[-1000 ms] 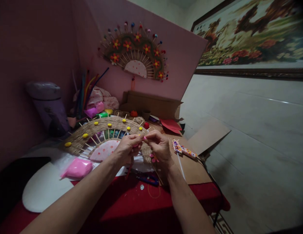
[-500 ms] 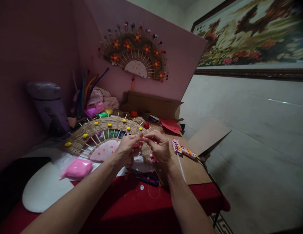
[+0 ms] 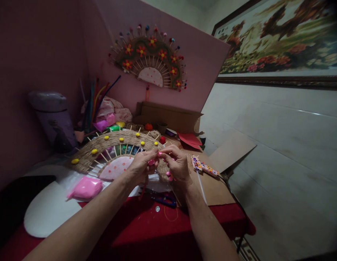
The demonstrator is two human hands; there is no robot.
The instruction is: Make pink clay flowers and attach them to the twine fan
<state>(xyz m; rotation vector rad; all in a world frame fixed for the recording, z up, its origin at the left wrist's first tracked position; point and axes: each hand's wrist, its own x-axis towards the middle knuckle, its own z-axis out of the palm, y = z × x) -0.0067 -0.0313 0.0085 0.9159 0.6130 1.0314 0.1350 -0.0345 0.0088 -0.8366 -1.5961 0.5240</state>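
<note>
My left hand (image 3: 142,166) and my right hand (image 3: 177,165) meet over the right part of a twine-wrapped fan (image 3: 114,141). Fingertips of both are closed on a small bit of pink modelling clay (image 3: 159,154). A larger pink piece (image 3: 151,162) shows by the left fingers. Yellow clay ovals (image 3: 121,139) dot the fan's woven band, and thin sticks radiate from its pink spotted half-round base (image 3: 118,167). Below the right hand, pink clay petals (image 3: 169,176) sit on the fan's right end. The fingers partly hide that end.
A bag of pink clay (image 3: 86,187) lies left, beside a white disc (image 3: 50,210). Blue-handled scissors (image 3: 165,199) rest on the red cloth (image 3: 146,232) near the front. A flower-patterned glue gun (image 3: 203,167) lies on cardboard at right. A finished fan (image 3: 150,63) hangs behind.
The hands stay in nearly the same place, with fingertips still together on the pink clay. Only a slight shift of the view is visible.
</note>
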